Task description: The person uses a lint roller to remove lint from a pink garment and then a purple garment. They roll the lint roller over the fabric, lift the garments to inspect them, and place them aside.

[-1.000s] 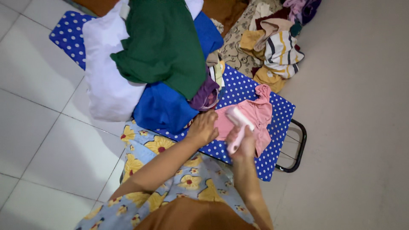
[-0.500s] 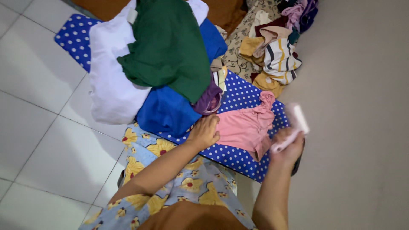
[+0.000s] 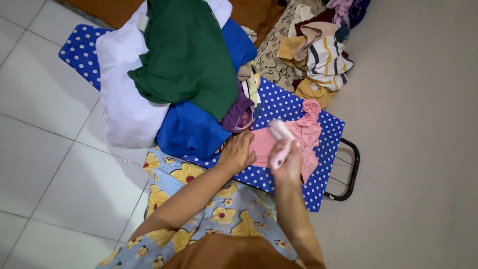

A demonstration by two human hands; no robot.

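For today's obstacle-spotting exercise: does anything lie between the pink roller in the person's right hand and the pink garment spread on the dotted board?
Nothing visible does. The right hand holds the pink roller directly over the pink garment, with no cloth between them. The left hand presses the garment's near edge, beside the roller. The piled clothes sit further along the dotted board.

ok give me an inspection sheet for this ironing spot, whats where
surface: blue polka-dot ironing board low over a tiled floor
job's things: pink garment spread on the board; small pink handheld tool over it
clutter: green, white and blue clothes heaped on the board; mixed pile beyond
grippers: left hand presses the garment's edge; right hand grips the tool
cables: nothing seen
surroundings: black metal frame at the board's end
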